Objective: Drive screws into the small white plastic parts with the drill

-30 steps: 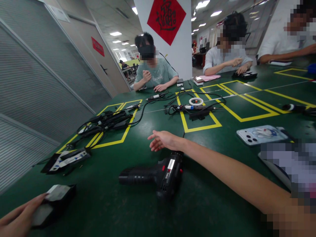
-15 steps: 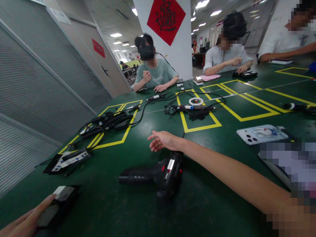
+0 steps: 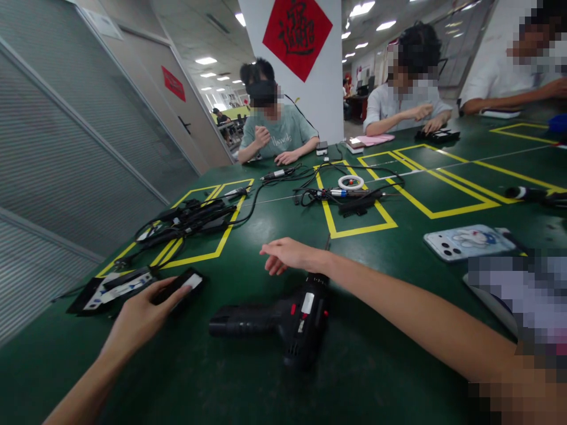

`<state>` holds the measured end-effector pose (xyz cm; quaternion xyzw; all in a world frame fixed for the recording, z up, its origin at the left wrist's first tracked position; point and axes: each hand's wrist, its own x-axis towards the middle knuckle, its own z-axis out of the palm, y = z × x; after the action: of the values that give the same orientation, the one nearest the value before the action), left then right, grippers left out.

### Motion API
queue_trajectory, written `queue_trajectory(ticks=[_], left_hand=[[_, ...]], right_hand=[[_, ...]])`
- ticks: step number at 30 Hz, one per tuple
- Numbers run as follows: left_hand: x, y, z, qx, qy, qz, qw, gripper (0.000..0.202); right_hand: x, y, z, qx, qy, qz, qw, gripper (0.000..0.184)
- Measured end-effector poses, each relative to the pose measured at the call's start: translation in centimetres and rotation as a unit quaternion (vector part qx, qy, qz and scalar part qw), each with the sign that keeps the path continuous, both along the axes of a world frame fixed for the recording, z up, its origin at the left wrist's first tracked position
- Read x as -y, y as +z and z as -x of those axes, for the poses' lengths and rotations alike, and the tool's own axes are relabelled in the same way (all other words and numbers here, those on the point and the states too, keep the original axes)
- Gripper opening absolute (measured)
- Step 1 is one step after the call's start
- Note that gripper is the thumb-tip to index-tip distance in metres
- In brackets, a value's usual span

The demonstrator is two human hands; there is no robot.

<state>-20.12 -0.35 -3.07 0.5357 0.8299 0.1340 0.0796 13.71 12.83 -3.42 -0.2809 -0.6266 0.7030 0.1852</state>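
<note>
My left hand (image 3: 142, 308) grips a flat black box-shaped object (image 3: 198, 281) with a whitish patch on top; its exact kind I cannot tell. Thumb and fingers close around its sides, just right of a black packet (image 3: 91, 295) with white and blue parts. A black cordless drill (image 3: 292, 330) lies on its side in front of me, handle to the left, its thin bit pointing away. Above the chuck, my right hand (image 3: 287, 255) reaches across with its fingers loosely stretched out and nothing visible in them. My right forearm covers part of the drill's front.
Black cables and tools (image 3: 190, 221) lie in the left yellow-taped area. A white tape ring (image 3: 351, 182) and a pen-like corded tool (image 3: 345, 193) occupy the middle one. A phone (image 3: 469, 242) rests at right on the green table (image 3: 248, 383). Several people sit across.
My left hand has brought the black object from the lower left edge up and to the right. My right hand has stayed almost in place, its fingers a little more bent down.
</note>
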Motion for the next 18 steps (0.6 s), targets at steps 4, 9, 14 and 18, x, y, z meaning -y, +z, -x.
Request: queue_trajectory(ticks=[4,9,14,18], left_hand=[[-6.6,0.6,-5.5,0.065,-0.141,-0.054,0.986,0.062],[-14.2,0.2,-11.9,0.118,-0.282,-0.057,0.95,0.071],[-19.3,0.4,-16.2,0.136,-0.382,-0.029,0.914,0.062],[-21.3,0.2,-18.8,0.14,-0.443,-0.018,0.885,0.061]], right_hand=[[-1.4,0.6,-0.5,0.006,-0.066,-0.159,0.985,0.022],[-4.4,1.3,-3.3,0.087,-0.164,-0.329,0.926,0.029],[-7.1,-0.4,-5.8,0.149,-0.215,-0.404,0.877,0.046],[-8.4,-1.6,-6.8,0.146,-0.187,-0.409,0.881,0.058]])
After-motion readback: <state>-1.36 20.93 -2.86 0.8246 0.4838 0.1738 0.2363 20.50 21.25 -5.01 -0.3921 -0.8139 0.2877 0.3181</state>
